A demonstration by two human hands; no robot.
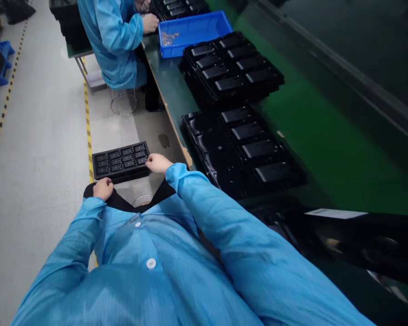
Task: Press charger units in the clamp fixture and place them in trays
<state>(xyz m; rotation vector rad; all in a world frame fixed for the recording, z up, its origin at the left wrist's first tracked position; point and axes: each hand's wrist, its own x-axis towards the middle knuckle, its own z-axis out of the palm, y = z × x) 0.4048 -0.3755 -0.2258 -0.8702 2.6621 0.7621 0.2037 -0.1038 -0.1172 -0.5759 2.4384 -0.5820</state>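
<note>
**Both hands on the tray, below bench level**

Black parts tray (120, 161) is held low, left of the green bench (326, 149) and over the floor, w/ rows of small dark parts in its pockets. Left hand (103, 189) is curled into a fist at the near corner, and right hand (158, 163) has fingers clamped on the right edge. On the bench are two stacks of bigger black trays (245, 145) (near one half filled). The blue bin (193, 31) sits beyond them, and a co-worker's hand (150, 22) is next to it.
</note>
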